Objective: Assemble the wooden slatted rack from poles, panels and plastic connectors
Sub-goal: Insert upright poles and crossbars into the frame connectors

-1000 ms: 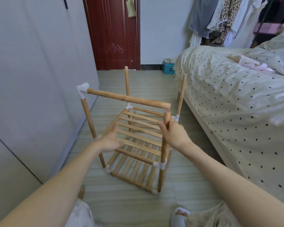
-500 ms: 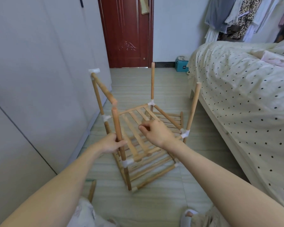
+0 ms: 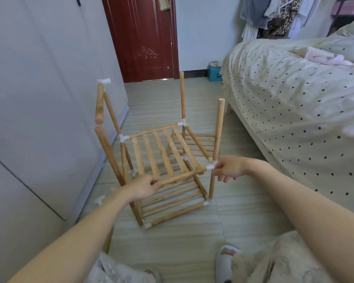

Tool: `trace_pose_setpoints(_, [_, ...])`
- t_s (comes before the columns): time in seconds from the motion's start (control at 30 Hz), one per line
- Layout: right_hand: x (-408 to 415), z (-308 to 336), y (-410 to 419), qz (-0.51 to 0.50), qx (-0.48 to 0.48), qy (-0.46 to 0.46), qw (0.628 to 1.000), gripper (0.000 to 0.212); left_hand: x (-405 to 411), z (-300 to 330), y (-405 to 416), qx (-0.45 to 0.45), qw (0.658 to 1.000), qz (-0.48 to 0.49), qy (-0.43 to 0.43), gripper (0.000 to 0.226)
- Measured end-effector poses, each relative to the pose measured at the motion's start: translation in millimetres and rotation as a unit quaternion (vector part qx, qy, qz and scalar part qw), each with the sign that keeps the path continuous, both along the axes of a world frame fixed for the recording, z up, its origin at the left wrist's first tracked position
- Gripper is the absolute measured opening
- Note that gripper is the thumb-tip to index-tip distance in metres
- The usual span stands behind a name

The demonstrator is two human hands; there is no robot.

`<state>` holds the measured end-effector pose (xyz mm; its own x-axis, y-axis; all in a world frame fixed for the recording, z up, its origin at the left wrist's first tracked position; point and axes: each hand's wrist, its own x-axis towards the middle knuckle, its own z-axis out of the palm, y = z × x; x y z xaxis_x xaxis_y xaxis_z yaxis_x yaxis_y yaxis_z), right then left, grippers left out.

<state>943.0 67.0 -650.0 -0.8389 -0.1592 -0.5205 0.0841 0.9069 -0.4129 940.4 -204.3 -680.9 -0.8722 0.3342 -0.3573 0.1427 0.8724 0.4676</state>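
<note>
**Wooden slatted rack half-built on the bedroom floor**

Wooden slatted rack [image 3: 168, 160] stands on the pale tiled floor [image 3: 172, 246] between the grey wardrobe [image 3: 39, 119] and the polka-dot bed [image 3: 294, 111]. Its upper slatted panel [image 3: 161, 150] sits above a lower slatted panel [image 3: 172, 199], the two joined by poles and white plastic connectors. The left hand [image 3: 144, 188] curls its fingers around the near end of the upper panel's front rail [image 3: 180, 176]. The right hand [image 3: 227, 167] pinches the white corner connector [image 3: 211, 166] at the rail's other end, where the near-right upright pole [image 3: 218, 139] passes through. At far left a top pole [image 3: 99, 105] hangs from a white elbow connector [image 3: 103, 81], its free end just above the near-left upright pole [image 3: 108, 156], apart from it. A loose white connector [image 3: 98, 200] lies on the floor beside the wardrobe. A dark red door [image 3: 141, 37] closes the far end.
</note>
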Motion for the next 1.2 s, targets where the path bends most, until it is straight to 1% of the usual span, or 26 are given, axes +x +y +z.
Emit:
trace_pose_setpoints(0.03, [0.5, -5.4, 12.7, -0.016, 0.013, 0.009, 1.0, 0.037, -1.8, -8.2, 15.6, 0.007, 0.999, -0.008, 0.032, 0.024])
trace_pose_setpoints(0.1, [-4.1, -15.9, 35.0, -0.066, 0.013, 0.035, 0.997, 0.046, -6.9, -30.5, 46.9, 0.019, 0.997, -0.013, 0.075, 0.034])
trace_pose_setpoints(0.17, [-14.5, -25.8, 49.6, -0.146, -0.063, 0.063, 0.985, 0.058, -15.7, -50.3, 74.2, -0.019, 0.993, -0.015, 0.118, 0.05])
trace_pose_setpoints(0.2, [-21.0, -30.7, 53.1, -0.173, -0.108, 0.078, 0.976, 0.063, -21.6, -58.8, 84.7, -0.048, 0.991, -0.015, 0.126, 0.057])
trace_pose_setpoints(0.23, [-28.3, -35.1, 53.8, -0.179, -0.137, 0.095, 0.97, 0.066, -28.8, -66.9, 91.6, -0.072, 0.99, -0.01, 0.122, 0.062])
trace_pose_setpoints(0.27, [-36.1, -39.7, 51.8, -0.165, -0.146, 0.11, 0.969, 0.065, -37.3, -75.4, 94.7, -0.091, 0.989, -0.005, 0.113, 0.063])
trace_pose_setpoints(0.3, [-44.5, -45.1, 48.8, -0.144, -0.151, 0.13, 0.969, 0.058, -46.2, -83.9, 95.1, -0.105, 0.989, -0.001, 0.105, 0.063])
trace_pose_setpoints(0.37, [-63.9, -56.6, 40.5, -0.122, -0.172, 0.179, 0.961, 0.035, -62.9, -100.2, 90.4, -0.123, 0.987, 0.006, 0.101, 0.057])
trace_pose_setpoints(0.43, [-84.6, -65.8, 32.6, -0.137, -0.213, 0.225, 0.941, 0.025, -78.6, -113.2, 83.7, -0.158, 0.979, -0.002, 0.129, 0.054])
trace_pose_setpoints(0.5, [-104.6, -73.4, 27.9, -0.143, -0.223, 0.266, 0.927, 0.016, -93.6, -117.4, 79.1, -0.178, 0.969, -0.018, 0.169, 0.053])
trace_pose_setpoints(0.57, [-124.2, -79.3, 24.1, -0.129, -0.229, 0.277, 0.924, 0.011, -107.3, -117.6, 74.2, -0.18, 0.968, -0.009, 0.174, 0.05])
trace_pose_setpoints(0.67, [-148.1, -89.3, 17.5, -0.105, -0.286, 0.254, 0.918, 0.016, -118.8, -114.0, 67.8, -0.207, 0.958, 0.036, 0.195, 0.045])
trace_pose_setpoints(0.7, [-154.5, -94.7, 16.2, -0.109, -0.31, 0.241, 0.913, 0.024, -118.8, -112.6, 68.0, -0.21, 0.949, 0.055, 0.229, 0.048])
trace_pose_setpoints(0.73, [-160.5, -102.1, 16.9, -0.12, -0.316, 0.232, 0.912, 0.032, -116.8, -112.6, 71.3, -0.205, 0.934, 0.066, 0.286, 0.06])
trace_pose_setpoints(0.77, [-165.8, -111.3, 19.8, -0.13, -0.298, 0.229, 0.918, 0.036, -114.9, -116.0, 76.6, -0.186, 0.918, 0.063, 0.346, 0.068])
trace_pose_setpoints(0.8, [-170.4, -123.2, 25.2, -0.14, -0.267, 0.225, 0.926, 0.036, -111.9, -123.1, 82.4, -0.151, 0.898, 0.033, 0.411, 0.065])
trace_pose_setpoints(0.83, [-173.9, -136.3, 32.3, -0.154, -0.235, 0.215, 0.935, 0.035, -107.9, -129.9, 91.9, -0.107, 0.881, -0.017, 0.46, 0.055])
trace_pose_setpoints(0.87, [-176.5, -150.2, 40.5, -0.168, -0.209, 0.201, 0.942, 0.035, -103.2, -138.5, 103.4, -0.076, 0.872, -0.074, 0.477, 0.046])
trace_pose_setpoints(0.9, [-178.2, -164.6, 49.5, -0.176, -0.186, 0.186, 0.949, 0.035, -101.2, -149.2, 115.8, -0.062, 0.876, -0.13, 0.46, 0.043])
trace_pose_setpoints(0.93, [-179.8, -178.2, 59.2, -0.175, -0.161, 0.174, 0.956, 0.036, -101.9, -158.9, 129.6, -0.06, 0.899, -0.166, 0.401, 0.046])
trace_pose_setpoints(1.0, [-184.4, -203.8, 79.2, -0.157, -0.105, 0.157, 0.969, 0.039, -109.4, -182.2, 155.0, -0.074, 0.942, -0.188, 0.27, 0.053])
trace_pose_setpoints(1.03, [-188.2, -216.1, 88.9, -0.144, -0.079, 0.151, 0.975, 0.041, -117.0, -197.0, 164.5, -0.083, 0.955, -0.184, 0.216, 0.053])
trace_pose_setpoints(1.1, [-198.7, -238.8, 103.0, -0.11, -0.03, 0.139, 0.984, 0.045, -136.9, -227.5, 178.9, -0.116, 0.969, -0.174, 0.132, 0.051])
trace_pose_setpoints(1.2, [-220.8, -270.8, 114.5, -0.069, 0.017, 0.12, 0.99, 0.051, -163.2, -268.6, 200.5, -0.138, 0.973, -0.182, 0.035, 0.055])
